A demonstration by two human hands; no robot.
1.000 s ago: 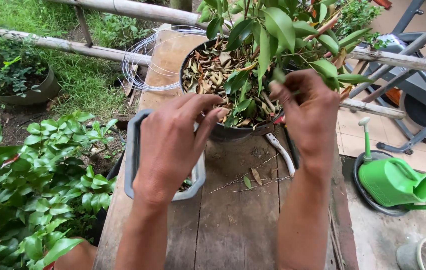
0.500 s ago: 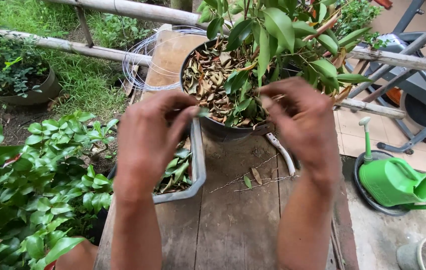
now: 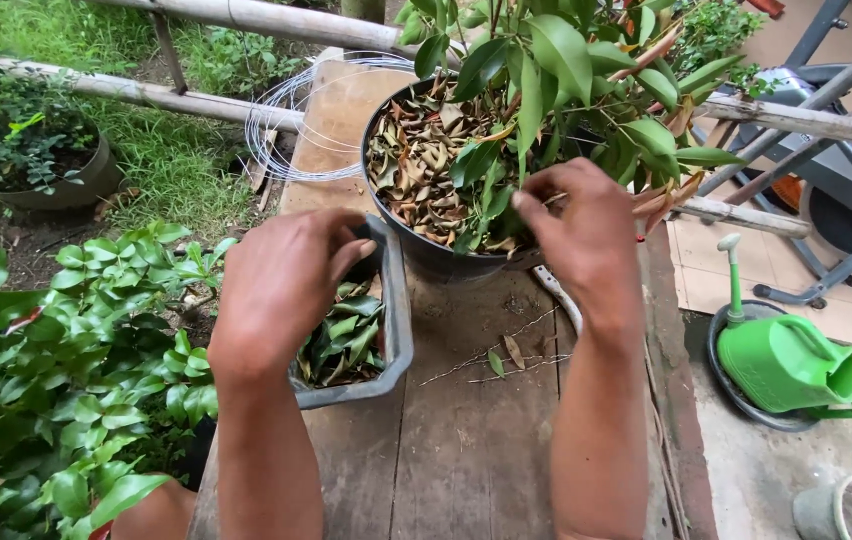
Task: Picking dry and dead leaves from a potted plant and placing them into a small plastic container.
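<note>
Head view, looking down on a wooden table (image 3: 466, 440). Left hand (image 3: 281, 285) hangs over a grey rectangular tray (image 3: 398, 330) of cut green leaves (image 3: 346, 335), fingers curled together at the tray's far rim; whether they pinch anything cannot be told. Right hand (image 3: 586, 235) sits at the near rim of a black pot (image 3: 426, 250) holding a leafy plant (image 3: 556, 70) and dry brown leaves (image 3: 416, 165), fingertips pinched on a thin stem. Tray and pot stand just beside each other. A green watering can (image 3: 791, 360) stands on the ground to the right.
</note>
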